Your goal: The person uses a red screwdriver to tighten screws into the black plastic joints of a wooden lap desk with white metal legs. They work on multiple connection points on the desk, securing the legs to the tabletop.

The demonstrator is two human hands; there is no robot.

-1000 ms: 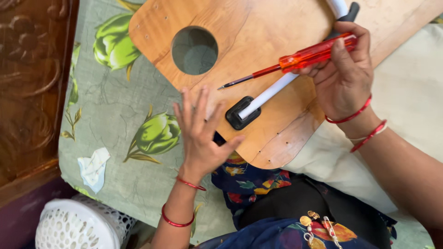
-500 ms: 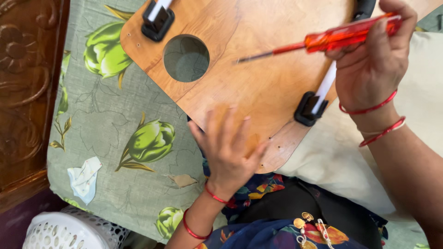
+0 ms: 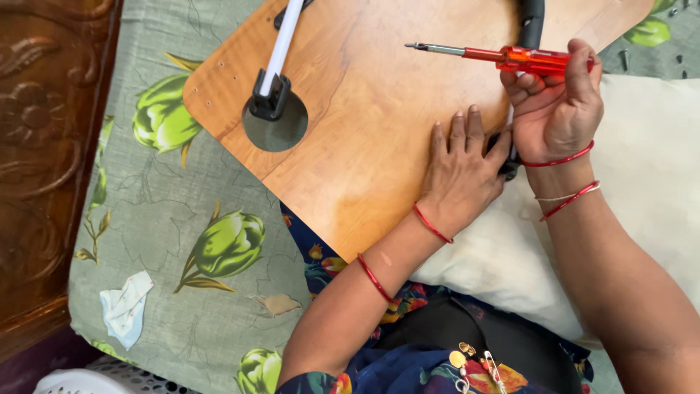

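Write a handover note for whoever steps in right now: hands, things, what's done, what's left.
Left hand: flat on the wooden board, fingers by its right edge.
Right hand: closed on the red screwdriver, tip pointing left above the board, touching nothing.
Black bracket with white tube sits by the round hole.
Loose screws lie top right.
Done: cannot tell which screws are in.
Left: likely the leg fitting by the hands.

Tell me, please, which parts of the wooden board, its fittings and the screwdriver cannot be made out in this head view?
- Wooden board: far end cut off by the top edge.
- Black fitting: mostly hidden between the left hand and right hand.
- Screwdriver: handle end hidden in the right hand; tip type too small.
- White leg: upper part cut off.
- Small dark bits top right: too small.
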